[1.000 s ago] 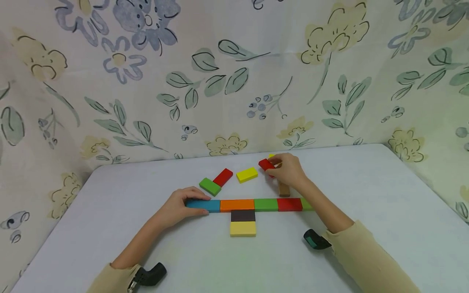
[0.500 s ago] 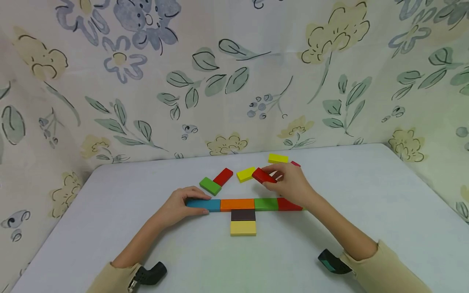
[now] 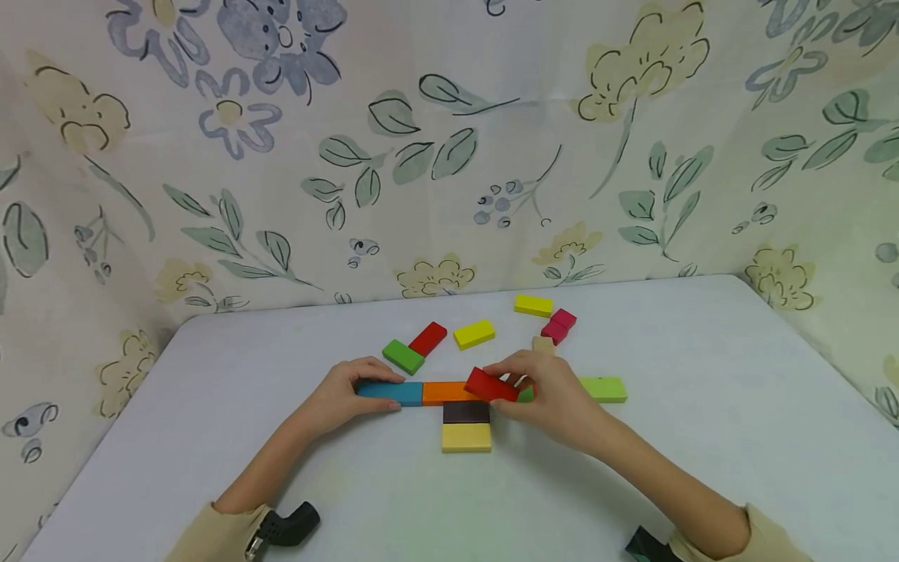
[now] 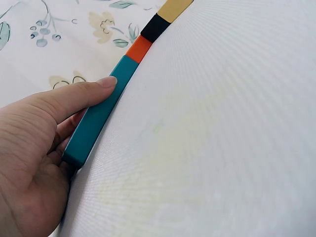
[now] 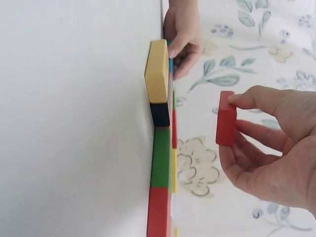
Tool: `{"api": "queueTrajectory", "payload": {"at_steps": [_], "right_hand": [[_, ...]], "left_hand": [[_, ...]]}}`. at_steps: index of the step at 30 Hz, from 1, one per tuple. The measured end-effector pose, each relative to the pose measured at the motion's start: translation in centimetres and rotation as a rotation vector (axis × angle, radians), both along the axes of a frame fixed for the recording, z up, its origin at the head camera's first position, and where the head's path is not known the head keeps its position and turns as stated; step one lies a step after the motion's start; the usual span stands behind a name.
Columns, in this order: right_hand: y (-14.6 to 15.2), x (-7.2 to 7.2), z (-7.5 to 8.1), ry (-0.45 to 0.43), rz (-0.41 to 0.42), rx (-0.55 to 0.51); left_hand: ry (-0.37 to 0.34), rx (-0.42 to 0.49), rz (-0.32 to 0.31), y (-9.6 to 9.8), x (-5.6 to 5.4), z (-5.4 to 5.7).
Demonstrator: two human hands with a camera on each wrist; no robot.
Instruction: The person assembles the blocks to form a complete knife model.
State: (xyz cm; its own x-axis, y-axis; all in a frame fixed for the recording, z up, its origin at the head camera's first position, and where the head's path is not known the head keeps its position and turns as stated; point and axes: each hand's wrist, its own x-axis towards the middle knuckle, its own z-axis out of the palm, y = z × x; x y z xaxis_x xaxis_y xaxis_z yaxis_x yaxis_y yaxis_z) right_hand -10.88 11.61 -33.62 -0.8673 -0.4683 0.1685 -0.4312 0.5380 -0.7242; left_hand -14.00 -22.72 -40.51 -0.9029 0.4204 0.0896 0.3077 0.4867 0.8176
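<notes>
Right hand point(image 3: 558, 400): fingers curled, pinching a red block point(image 3: 489, 385) against the thumb. The red block is raised over the orange block point(image 3: 444, 393), apart from it. Left hand point(image 3: 340, 396): fingers and thumb grip the blue block point(image 3: 388, 395) at its left end, on the bench point(image 3: 393, 507). Red block, as judged: light, rigid, hard to break; smooth faces may slip. Grip across opposite long edges. No container is visible.

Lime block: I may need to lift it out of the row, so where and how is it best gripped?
Pinch the lime block by its near and far long sides, probably best towards its right end, coming from above right. It lies flat, lengthwise left to right; that end looks free, while the right hand partly hides the other.
</notes>
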Motion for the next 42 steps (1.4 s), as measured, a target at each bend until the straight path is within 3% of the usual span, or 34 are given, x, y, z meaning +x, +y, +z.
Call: {"api": "queueTrajectory", "payload": {"at_steps": [7,15,21,23,27,29,34,36,42], "right_hand": [[-0.7,1.0,-0.5,-0.103,0.120,-0.018],[-1.3,1.3,-2.2,-0.095,0.317,-0.029],[-1.2,0.3,-6.1,-0.052,0.417,-0.025],[-1.1,-0.2,-7.6,-0.055,0.431,-0.018],[-1.0,-0.8,-9.1,-0.096,0.436,0.025],[-1.1,-0.4,-8.0,-0.133,0.430,0.051],[-1.2,-0.3,-8.0,-0.120,0.441,0.089],[-1.0,-0.9,-9.7,-0.096,0.445,0.104],[-1.0,-1.1,-10.6,-0.111,0.446,0.137]], "left_hand": [[-0.002,-0.002,-0.002,0.0,0.0,0.2],[-0.009,-0.001,0.000,0.0,0.0,0.2],[-0.011,-0.009,0.006,0.0,0.0,0.1],[-0.011,-0.010,0.007,0.0,-0.1,0.0],[-0.013,-0.002,0.005,0.0,-0.1,0.0],[-0.015,0.002,0.003,0.1,0.0,0.1],[-0.014,-0.001,0.003,0.1,0.0,0.2],[-0.012,-0.002,0.003,0.1,0.0,0.2],[-0.014,-0.002,0.011,0.1,0.0,0.1]]}}
